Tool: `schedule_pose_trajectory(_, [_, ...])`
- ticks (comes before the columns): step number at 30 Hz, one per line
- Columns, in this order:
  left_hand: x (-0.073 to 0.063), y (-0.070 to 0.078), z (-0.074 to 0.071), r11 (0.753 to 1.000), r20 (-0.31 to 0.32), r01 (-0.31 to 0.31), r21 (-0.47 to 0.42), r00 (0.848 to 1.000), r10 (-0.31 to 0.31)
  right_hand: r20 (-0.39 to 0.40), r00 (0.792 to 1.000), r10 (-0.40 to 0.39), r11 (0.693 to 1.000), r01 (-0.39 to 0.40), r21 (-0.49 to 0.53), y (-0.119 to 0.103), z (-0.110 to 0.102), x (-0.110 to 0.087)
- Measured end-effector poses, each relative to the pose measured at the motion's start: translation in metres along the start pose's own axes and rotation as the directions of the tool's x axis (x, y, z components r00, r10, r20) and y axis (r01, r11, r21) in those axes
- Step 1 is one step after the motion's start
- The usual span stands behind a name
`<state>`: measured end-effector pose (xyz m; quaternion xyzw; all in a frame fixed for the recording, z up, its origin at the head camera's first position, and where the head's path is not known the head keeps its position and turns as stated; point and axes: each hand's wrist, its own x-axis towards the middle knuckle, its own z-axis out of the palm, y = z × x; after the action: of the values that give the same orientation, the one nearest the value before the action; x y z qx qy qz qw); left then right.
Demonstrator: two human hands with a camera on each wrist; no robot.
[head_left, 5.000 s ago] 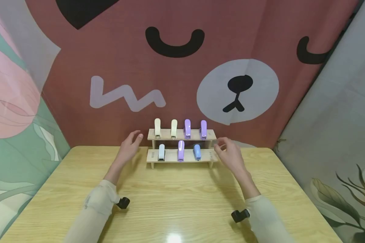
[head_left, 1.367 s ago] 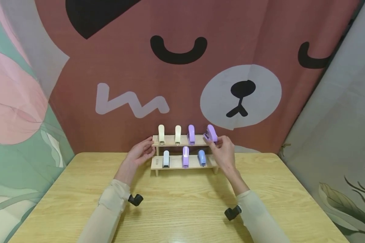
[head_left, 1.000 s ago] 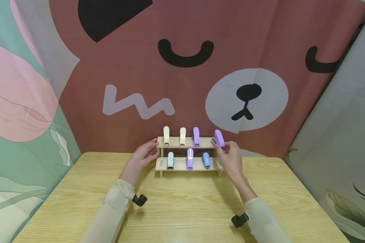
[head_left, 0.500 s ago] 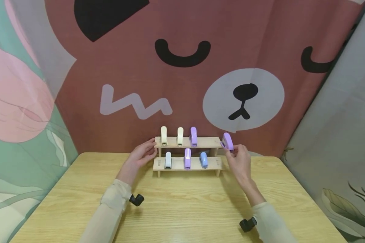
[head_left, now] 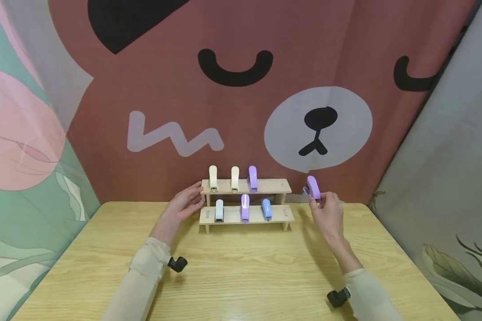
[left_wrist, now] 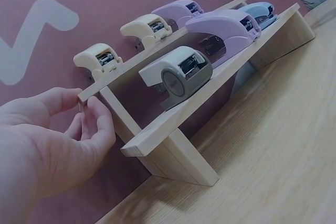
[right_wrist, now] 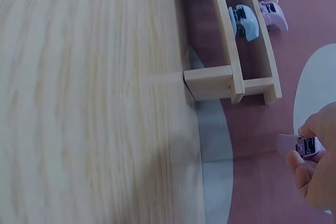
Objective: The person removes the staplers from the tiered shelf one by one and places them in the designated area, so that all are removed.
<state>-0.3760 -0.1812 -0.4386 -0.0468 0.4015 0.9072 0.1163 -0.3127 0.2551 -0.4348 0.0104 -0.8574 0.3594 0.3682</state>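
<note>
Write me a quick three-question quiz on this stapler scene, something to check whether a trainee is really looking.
1. True or false: the purple stapler held by the right hand touches the wooden stand.

2. What do the fingers of the left hand grip?
A. The tabletop
B. The end of the upper board
C. The right sleeve

3. On the lower board, what color is the middle stapler, between the white-and-gray stapler and the blue stapler?

Key: 1. False, there is a gap between them. 2. B. 3. Purple.
</note>
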Motion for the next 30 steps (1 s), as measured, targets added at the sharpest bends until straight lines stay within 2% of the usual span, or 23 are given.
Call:
schedule_pose_trajectory(7, [-0.002, 0.0, 0.0, 1.0, 0.012, -0.004, 0.002, 1.0, 0.004, -0.033, 0.999, -0.015, 1.0, 0.015, 0.007, 0.004, -0.005, 0.005])
schedule_pose_trajectory(22, [0.002, 0.0, -0.001, 1.0, 0.017, 0.009, -0.002, 1.0, -0.009, -0.059, 0.996, 0.071, 0.997, -0.072, -0.015, 0.022, -0.012, 0.009])
schedule_pose_trajectory(30, [-0.002, 0.001, 0.002, 1.0, 0.015, 0.006, -0.005, 1.0, -0.006, -0.073, 0.992, 0.102, 0.994, -0.103, -0.019, 0.039, -0.017, 0.01])
